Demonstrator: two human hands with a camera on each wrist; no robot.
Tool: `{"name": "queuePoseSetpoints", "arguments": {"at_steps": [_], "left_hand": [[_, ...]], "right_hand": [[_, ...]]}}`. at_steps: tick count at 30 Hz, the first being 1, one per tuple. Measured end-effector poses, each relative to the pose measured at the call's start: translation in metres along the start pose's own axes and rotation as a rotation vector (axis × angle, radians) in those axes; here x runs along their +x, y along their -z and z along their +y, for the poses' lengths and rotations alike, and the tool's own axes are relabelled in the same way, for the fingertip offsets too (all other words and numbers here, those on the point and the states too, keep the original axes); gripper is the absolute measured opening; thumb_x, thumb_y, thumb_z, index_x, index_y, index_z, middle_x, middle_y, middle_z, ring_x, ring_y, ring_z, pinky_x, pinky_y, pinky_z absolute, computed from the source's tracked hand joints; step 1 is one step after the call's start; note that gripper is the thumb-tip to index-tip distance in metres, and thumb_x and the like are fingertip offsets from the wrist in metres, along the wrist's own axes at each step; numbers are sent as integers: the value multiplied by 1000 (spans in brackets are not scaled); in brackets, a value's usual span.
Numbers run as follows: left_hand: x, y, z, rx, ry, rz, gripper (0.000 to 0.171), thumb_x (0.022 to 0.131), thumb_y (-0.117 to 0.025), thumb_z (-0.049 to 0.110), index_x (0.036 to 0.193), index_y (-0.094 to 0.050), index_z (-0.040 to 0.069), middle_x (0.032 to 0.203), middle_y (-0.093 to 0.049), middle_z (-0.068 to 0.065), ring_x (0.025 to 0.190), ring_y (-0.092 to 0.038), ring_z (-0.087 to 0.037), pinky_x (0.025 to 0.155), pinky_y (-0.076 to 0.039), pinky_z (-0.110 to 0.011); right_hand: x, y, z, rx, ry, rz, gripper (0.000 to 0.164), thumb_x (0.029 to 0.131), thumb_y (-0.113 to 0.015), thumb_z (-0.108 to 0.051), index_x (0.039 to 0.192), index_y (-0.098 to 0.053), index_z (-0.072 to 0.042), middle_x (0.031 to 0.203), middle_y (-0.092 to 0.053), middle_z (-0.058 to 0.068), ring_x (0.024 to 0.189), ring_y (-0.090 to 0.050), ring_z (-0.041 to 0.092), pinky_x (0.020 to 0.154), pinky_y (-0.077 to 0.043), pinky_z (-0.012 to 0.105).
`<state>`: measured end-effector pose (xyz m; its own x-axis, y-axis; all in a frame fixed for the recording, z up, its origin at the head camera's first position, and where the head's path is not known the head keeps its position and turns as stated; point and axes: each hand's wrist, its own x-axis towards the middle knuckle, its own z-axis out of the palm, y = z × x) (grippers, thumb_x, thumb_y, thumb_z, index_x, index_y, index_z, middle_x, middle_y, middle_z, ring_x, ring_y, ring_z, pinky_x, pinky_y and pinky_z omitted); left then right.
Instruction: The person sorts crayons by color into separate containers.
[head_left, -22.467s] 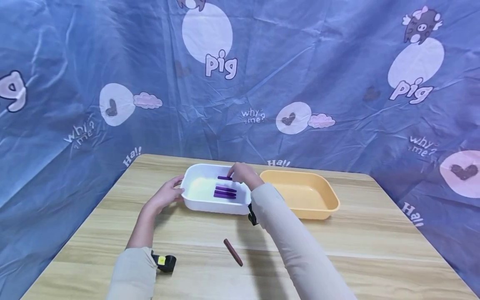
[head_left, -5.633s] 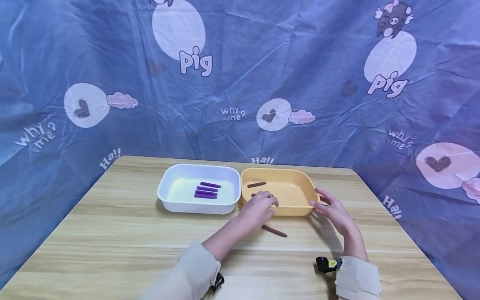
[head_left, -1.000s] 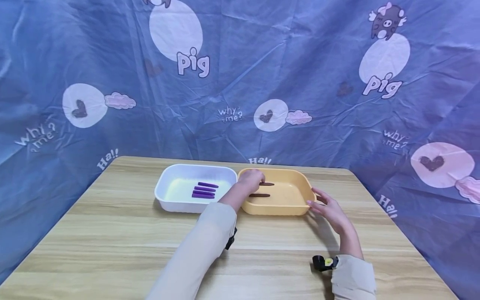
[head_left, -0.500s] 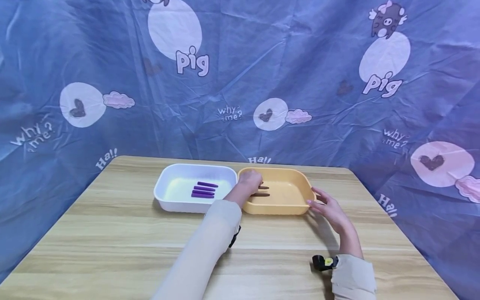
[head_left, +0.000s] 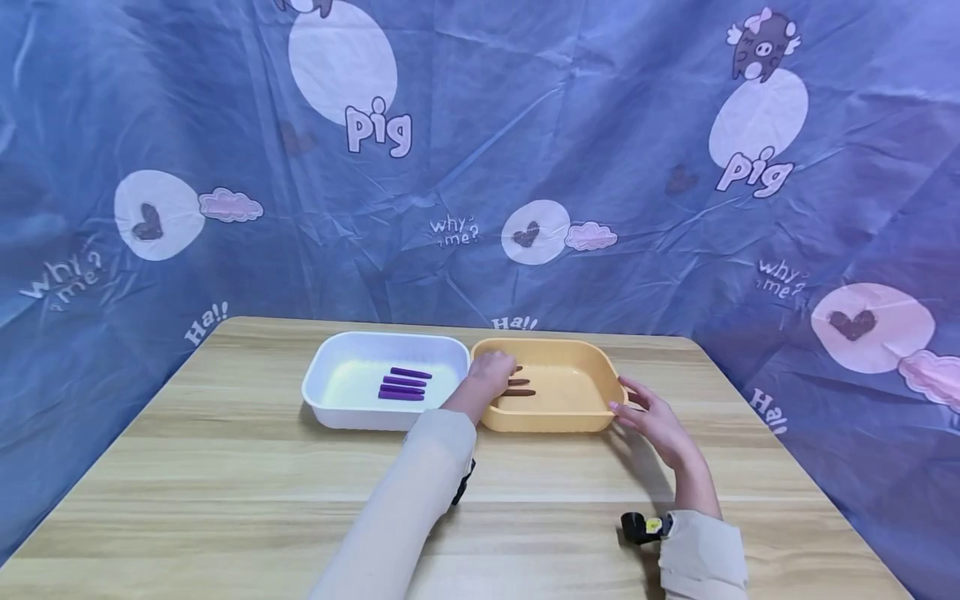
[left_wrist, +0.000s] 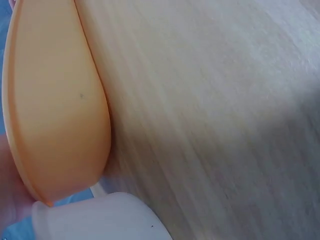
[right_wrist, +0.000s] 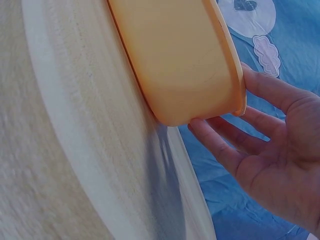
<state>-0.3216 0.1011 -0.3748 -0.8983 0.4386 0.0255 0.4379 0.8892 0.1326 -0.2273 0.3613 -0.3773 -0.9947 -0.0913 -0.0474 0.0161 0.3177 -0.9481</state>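
In the head view, my left hand point(head_left: 492, 372) reaches into the left part of the orange tray point(head_left: 592, 421). Its fingers are mostly hidden behind the back of the hand and look bent down to a brown crayon point(head_left: 518, 368) at the far side. Two more brown crayons point(head_left: 521, 392) lie roughly parallel beside it. My right hand point(head_left: 652, 421) holds the tray's near right corner; the right wrist view shows thumb and fingers spread about that corner. In the left wrist view, the orange tray's outer wall point(left_wrist: 60, 100) hides the crayons, and only an edge of the hand shows.
A white tray point(head_left: 360, 418) stands left of the orange one, close against it. Several purple crayons point(head_left: 402, 390) lie side by side in it. Both trays rest on a wooden table point(head_left: 247, 492), before a blue printed cloth point(head_left: 465, 283).
Earlier a brown crayon lay on the table before the orange tray; now three are inside it. In the last second the left hand has drawn them closer together. The right hand stays at the corner.
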Motion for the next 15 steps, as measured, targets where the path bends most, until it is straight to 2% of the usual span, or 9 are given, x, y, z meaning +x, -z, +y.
{"name": "queuePoseSetpoints", "arguments": {"at_steps": [4, 7, 11, 15], "left_hand": [[-2, 6, -7, 36, -26, 24, 14, 81, -62, 3, 84, -68, 16, 86, -62, 1, 82, -57, -16, 68, -48, -25], [-7, 14, -14, 15, -36, 49, 20, 79, -64, 3, 92, -70, 17, 94, -63, 1, 89, -57, -17, 74, -49, -26], [-18, 30, -26, -59, -55, 92, 32, 79, -63, 2, 109, -67, 14, 107, -62, -4, 98, -57, -22, 77, -51, -29], [-33, 53, -44, -62, -103, 173, 30, 81, -62, 1, 109, -66, 9, 104, -62, -9, 95, -57, -25, 77, -51, -31]], "right_hand": [[4, -2, 0, 1, 2, -3, 69, 91, -57, -11, 144, -17, 2, 138, -21, 36, 110, -49, 27, 97, -41, 40], [5, -3, -1, -28, 9, -9, 68, 91, -57, -12, 144, -17, 3, 137, -23, 36, 110, -49, 31, 97, -41, 42], [4, 0, -7, -135, 46, 17, 65, 92, -56, -17, 142, -22, 6, 139, -24, 34, 120, -38, 42, 101, -33, 49], [4, 2, -20, -265, 123, 102, 59, 92, -56, -19, 138, -30, 8, 141, -25, 31, 127, -23, 47, 105, -22, 54]]}}
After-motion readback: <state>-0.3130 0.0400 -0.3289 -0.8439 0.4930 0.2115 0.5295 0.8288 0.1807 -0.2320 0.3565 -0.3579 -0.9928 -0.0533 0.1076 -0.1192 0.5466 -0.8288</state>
